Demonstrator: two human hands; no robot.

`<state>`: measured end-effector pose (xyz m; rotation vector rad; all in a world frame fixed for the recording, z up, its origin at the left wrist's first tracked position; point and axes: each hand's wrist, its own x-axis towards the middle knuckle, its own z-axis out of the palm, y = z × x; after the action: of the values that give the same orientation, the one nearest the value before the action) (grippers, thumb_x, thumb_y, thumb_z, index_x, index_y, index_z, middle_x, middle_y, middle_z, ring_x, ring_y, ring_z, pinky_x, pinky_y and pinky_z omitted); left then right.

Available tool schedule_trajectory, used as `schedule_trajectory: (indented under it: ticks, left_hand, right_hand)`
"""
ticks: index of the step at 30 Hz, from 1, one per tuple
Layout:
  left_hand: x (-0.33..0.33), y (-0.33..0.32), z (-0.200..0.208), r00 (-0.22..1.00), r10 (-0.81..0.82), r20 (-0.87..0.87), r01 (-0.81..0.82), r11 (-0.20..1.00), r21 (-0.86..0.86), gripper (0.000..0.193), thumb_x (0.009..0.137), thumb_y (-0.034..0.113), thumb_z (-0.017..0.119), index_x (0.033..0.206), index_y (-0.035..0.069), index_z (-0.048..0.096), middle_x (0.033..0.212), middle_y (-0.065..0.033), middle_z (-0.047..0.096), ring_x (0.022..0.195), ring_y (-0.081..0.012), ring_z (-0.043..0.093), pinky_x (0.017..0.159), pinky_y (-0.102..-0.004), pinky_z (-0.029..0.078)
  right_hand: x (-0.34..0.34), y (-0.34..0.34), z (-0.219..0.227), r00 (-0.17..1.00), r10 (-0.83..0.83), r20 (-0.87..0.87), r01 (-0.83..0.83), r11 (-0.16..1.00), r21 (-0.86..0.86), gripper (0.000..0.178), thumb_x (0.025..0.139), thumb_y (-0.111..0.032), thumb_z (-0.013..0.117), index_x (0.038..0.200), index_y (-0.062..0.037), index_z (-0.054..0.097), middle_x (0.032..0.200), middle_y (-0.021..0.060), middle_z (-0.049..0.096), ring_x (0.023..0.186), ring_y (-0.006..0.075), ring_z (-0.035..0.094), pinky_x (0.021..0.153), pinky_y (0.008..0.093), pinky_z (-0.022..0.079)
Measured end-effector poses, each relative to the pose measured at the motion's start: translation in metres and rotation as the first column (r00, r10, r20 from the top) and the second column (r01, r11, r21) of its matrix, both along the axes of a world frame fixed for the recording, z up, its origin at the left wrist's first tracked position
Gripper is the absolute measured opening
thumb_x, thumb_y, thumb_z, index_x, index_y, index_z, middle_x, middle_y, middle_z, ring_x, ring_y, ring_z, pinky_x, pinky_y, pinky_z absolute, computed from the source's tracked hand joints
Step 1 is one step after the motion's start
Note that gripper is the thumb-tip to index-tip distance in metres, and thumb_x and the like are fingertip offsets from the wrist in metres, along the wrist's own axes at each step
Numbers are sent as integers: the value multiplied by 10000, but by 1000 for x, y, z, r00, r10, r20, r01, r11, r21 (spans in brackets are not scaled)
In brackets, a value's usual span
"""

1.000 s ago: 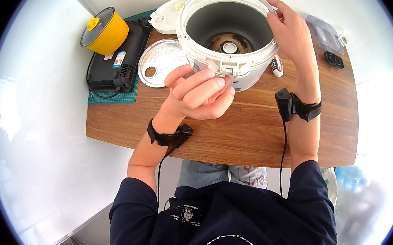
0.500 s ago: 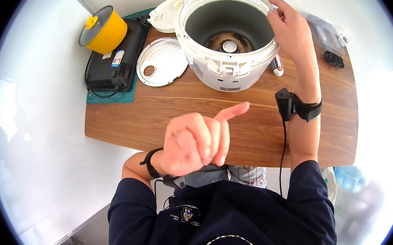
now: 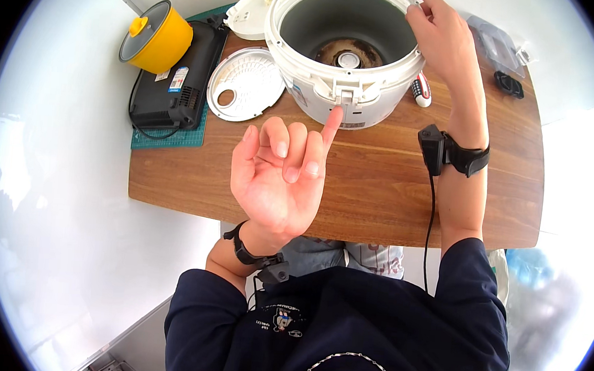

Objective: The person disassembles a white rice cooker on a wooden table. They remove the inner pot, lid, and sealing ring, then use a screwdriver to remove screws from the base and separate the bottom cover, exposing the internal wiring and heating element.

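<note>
A white rice cooker (image 3: 384, 107) stands at the far middle of the table, its top uncovered. Inside are dark grey walls and a brown-stained heating plate (image 3: 361, 55) with a round silver centre. My right hand (image 3: 445, 39) grips the cooker's rim on its right side, thumb inside and fingers partly hidden. In front of the cooker my left hand (image 3: 278, 184) is raised palm up, holding nothing. Its little finger points at the front latch (image 3: 347, 93), the tip at or just before it; contact cannot be made out. The other fingers are loosely bent and apart.
Left of the cooker lie a white perforated disc (image 3: 255, 79) and a white lid (image 3: 248, 18). A yellow pot (image 3: 166, 42) sits on a black appliance (image 3: 168, 107) over a green mat (image 3: 190, 140). At right are a remote (image 3: 422, 91), a black piece (image 3: 508, 84) and clear plastic packaging (image 3: 496, 48).
My left hand has turned palm up, loosened from a curled fist and moved forward, little finger now at the latch. My right hand keeps its hold on the rim; the view has shifted slightly.
</note>
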<state>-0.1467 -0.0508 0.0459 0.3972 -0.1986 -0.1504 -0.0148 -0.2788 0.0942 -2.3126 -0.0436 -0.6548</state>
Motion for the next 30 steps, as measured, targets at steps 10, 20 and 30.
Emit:
schedule_trajectory:
  ticks: [10,20,30]
  left_hand:
    - [-1,-6,-2,1000,22,-22,-22,1000,-3,394,1060,326,397,728,122,451,555,14,392,592,-158,504,1326,-483,76]
    - [-1,-6,-4,1000,4,15,-4,1000,-29,400,1064,348,388,751,118,483,576,5,422,646,-172,535,1317,-475,80]
    - [4,-8,-10,999,-31,-29,29,997,-76,441,1077,378,355,796,107,562,591,-19,450,678,-202,565,1271,-463,163]
  right_hand:
    - [2,-2,-3,1000,17,23,-17,1000,-8,366,935,-195,538,1219,-10,676,946,271,719,934,442,696,826,474,536]
    - [0,-1,-4,999,9,45,-8,1000,-17,363,930,-191,536,1219,-24,677,966,274,718,960,448,695,845,480,536]
    - [2,-1,-5,999,5,32,-4,1000,-15,371,929,-202,526,1222,-33,679,982,279,717,977,448,695,860,482,536]
